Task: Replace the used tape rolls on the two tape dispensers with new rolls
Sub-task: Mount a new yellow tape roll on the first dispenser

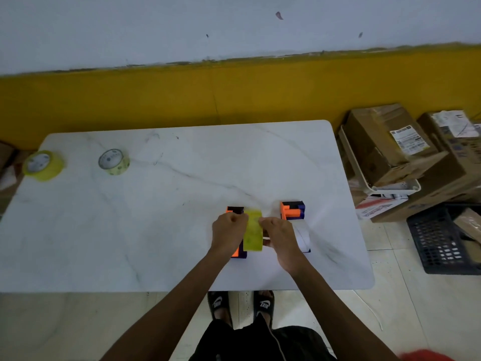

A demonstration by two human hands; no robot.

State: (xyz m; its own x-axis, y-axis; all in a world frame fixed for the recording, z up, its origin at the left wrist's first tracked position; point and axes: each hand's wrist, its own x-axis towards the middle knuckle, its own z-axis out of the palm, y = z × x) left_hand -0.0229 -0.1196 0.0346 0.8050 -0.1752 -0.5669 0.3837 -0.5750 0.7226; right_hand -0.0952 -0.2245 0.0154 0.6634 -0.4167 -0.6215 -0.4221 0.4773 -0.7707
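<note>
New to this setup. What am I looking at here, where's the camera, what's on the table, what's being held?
There is no machine here: a person works with two bare hands. The single picture comes from a wide-angle camera worn on the person's head, looking forward and down, so the arms enter from the bottom edge.

On the white marble-look table stand two orange-and-purple tape dispensers. The left hand and right hand both pinch the near dispenser and the yellowish tape roll sitting on it. The second dispenser stands just to the right, untouched.

Two more tape rolls lie flat at the far left: a yellow-green roll at the table's edge and a paler roll beside it. Cardboard boxes and a dark crate sit on the floor to the right.
</note>
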